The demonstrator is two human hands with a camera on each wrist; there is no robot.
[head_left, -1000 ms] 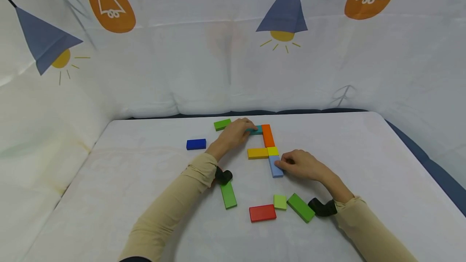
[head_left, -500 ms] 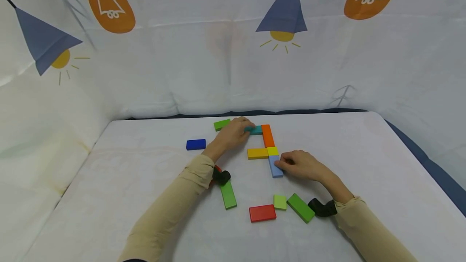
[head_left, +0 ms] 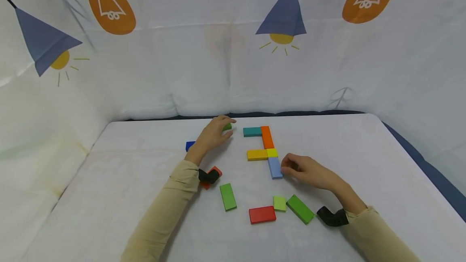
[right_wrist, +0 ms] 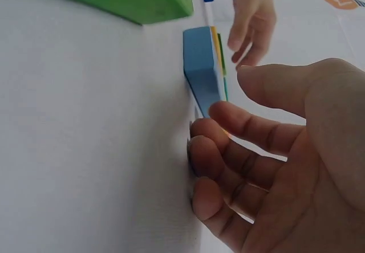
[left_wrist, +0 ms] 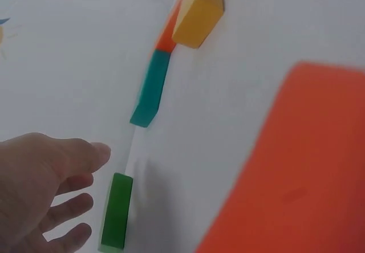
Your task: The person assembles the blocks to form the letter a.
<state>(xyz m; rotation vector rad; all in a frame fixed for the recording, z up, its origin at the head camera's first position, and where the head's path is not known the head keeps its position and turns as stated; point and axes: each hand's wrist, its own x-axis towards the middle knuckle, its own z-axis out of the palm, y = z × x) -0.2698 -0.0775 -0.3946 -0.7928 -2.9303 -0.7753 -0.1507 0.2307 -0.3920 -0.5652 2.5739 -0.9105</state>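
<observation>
At the far side of a white counter (head_left: 91, 197), a far green block (head_left: 227, 126) lies between the spread thumb and fingers of a person's left hand (head_left: 214, 133), which is open and has hold of nothing; in the left wrist view a gap shows between thumb and block. Just to its right, a chain of blocks lies flat: a teal block (head_left: 252, 132) meets the top of an orange block (head_left: 267, 137), which runs down to a small yellow square block (head_left: 272, 153); an amber block (head_left: 257, 155) extends left from that square and a light blue block (head_left: 275, 168) continues toward the person. The right hand (head_left: 307, 170), fingers loosely curled and holding nothing, is right beside the light blue block; whether they touch is hard to tell. A dark blue block (head_left: 190, 145) is partly hidden by the left hand. A red-orange block (head_left: 217, 170) shows behind a black wrist device (head_left: 209, 176). Nearer the person lie a middle green block (head_left: 228, 197), a red block (head_left: 262, 215), a lime square block (head_left: 279, 203) and a slanted green block (head_left: 300, 209). Behind hangs white fabric (head_left: 204, 72) printed with blue lamps (head_left: 282, 11) and orange bulbs (head_left: 123, 19).
</observation>
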